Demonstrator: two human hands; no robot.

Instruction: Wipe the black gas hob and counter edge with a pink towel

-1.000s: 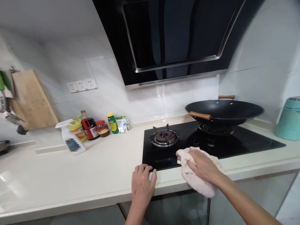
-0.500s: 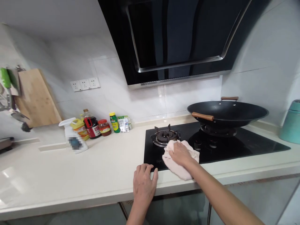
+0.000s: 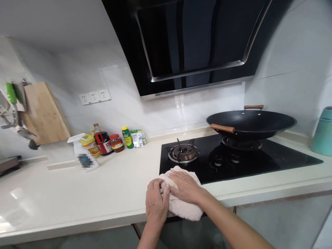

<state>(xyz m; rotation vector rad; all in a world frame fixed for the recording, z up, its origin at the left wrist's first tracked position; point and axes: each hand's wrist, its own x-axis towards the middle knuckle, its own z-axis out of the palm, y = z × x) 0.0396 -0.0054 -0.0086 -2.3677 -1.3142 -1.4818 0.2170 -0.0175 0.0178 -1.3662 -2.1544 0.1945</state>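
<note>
My right hand [image 3: 185, 186] is pressed down on a pale pink cloth [image 3: 186, 209], its fingers bent over the folds. The cloth is bunched across the front left corner of the black glass gas stove [image 3: 275, 164] and the counter edge, and part of it hangs over the front. Close against the cloth's left side, my left hand [image 3: 157, 200] rests on the counter, thumb and fingers apart; the thumb touches the cloth. Behind the cloth the left burner [image 3: 183, 152] is uncovered. A black wok [image 3: 251, 124] with wooden handles sits on the right burner.
On the left of the white counter [image 3: 114, 188] stand a spray bottle [image 3: 84, 155], a dark sauce bottle [image 3: 103, 140], a red-lidded jar [image 3: 116, 143] and a green bottle [image 3: 127, 138]. The range hood [image 3: 197, 41] overhangs the stove. A teal container [image 3: 323, 135] stands at the far right.
My right hand has slid the cloth left and toward me, from beside the left burner to the stove's front left corner. It now meets my left hand, which has stayed almost in place.
</note>
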